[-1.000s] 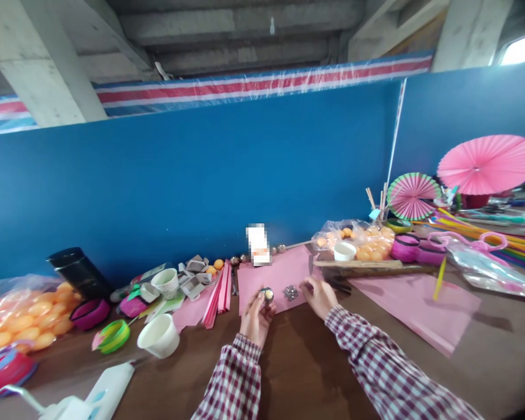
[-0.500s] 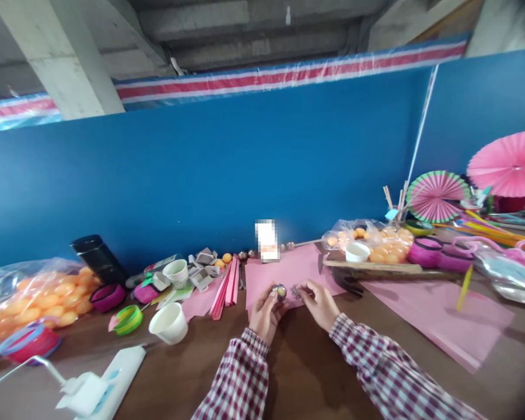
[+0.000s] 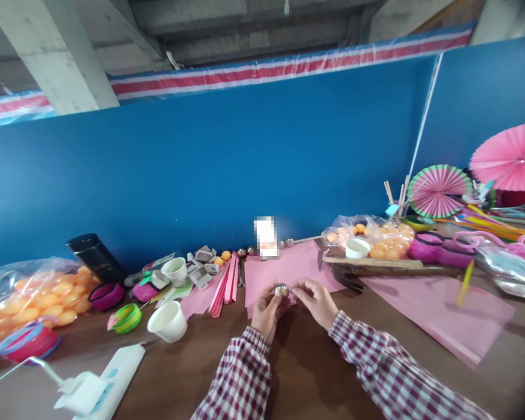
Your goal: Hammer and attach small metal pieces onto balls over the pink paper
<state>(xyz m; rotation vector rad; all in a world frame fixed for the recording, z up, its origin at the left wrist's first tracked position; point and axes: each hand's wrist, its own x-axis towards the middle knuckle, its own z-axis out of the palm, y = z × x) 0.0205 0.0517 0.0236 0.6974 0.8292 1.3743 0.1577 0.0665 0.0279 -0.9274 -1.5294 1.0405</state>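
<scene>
A small, shiny silver ball (image 3: 282, 290) with a yellowish patch sits in my left hand (image 3: 266, 312), its thumb and fingers closed round it. Close on its right, my right hand (image 3: 317, 302) has thumb and forefinger pinched together at the ball's side. Whatever that pinch holds is too small to make out now. Both hands are above the near edge of a pink paper sheet (image 3: 301, 262). Several similar silver balls (image 3: 241, 252) stand in a row behind the sheet, along the blue partition.
Left are a white cup (image 3: 167, 322), folded pink paper strips (image 3: 226, 286), a power strip (image 3: 118, 373) and a bag of orange balls (image 3: 39, 294). To the right lie a hammer (image 3: 371, 263), another pink sheet (image 3: 446, 318) and a small white cup (image 3: 357, 249).
My right hand has moved slightly left, bringing its pinched fingertips up to the silver ball. The small greyish piece seen in them earlier no longer shows clearly.
</scene>
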